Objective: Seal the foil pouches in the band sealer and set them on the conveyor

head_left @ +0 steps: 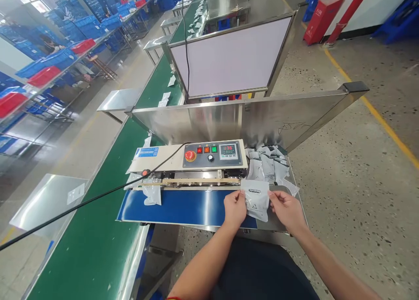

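Observation:
A white plastic pouch with dark print hangs between my two hands, its top edge at the right end of the band sealer. My left hand pinches the pouch's left side, and my right hand pinches its right side. Below the sealing slot runs the blue belt. Another pouch sits in the sealer's left end, its lower part over the belt. Just behind my right hand lies a heap of similar pouches, several of them overlapping.
A metal panel stands behind the sealer. On the left, a green conveyor runs past, with pouches farther up it. A black cable crosses in front of the sealer. Blue and red bins line a far bench.

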`<state>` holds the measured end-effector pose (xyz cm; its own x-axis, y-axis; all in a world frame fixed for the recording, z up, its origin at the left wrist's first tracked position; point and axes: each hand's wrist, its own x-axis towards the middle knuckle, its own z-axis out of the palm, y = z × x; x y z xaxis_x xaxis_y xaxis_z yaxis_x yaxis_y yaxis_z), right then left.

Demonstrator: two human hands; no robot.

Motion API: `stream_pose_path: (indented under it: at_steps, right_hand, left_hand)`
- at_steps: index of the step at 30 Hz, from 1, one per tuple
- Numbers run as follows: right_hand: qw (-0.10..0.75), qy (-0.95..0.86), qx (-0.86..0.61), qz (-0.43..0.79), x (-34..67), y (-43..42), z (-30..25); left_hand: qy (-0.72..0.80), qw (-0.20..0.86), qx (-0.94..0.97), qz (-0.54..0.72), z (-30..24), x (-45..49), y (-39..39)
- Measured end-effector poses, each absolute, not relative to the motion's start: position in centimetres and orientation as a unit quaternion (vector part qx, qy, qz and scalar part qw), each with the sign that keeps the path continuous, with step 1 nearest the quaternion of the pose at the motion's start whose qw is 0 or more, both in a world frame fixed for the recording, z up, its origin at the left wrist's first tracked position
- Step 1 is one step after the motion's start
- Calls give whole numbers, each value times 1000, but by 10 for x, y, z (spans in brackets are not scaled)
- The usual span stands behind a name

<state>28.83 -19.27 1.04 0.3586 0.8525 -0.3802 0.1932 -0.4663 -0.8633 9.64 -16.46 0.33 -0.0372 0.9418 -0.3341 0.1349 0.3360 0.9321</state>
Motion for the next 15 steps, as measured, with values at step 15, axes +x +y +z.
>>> stream_pose_path:
  at_steps: [15]
  right_hand:
    - [239, -406, -862, 184, 368, -108, -16]
  left_hand:
    - [735, 317, 291, 523, 16, 0, -186]
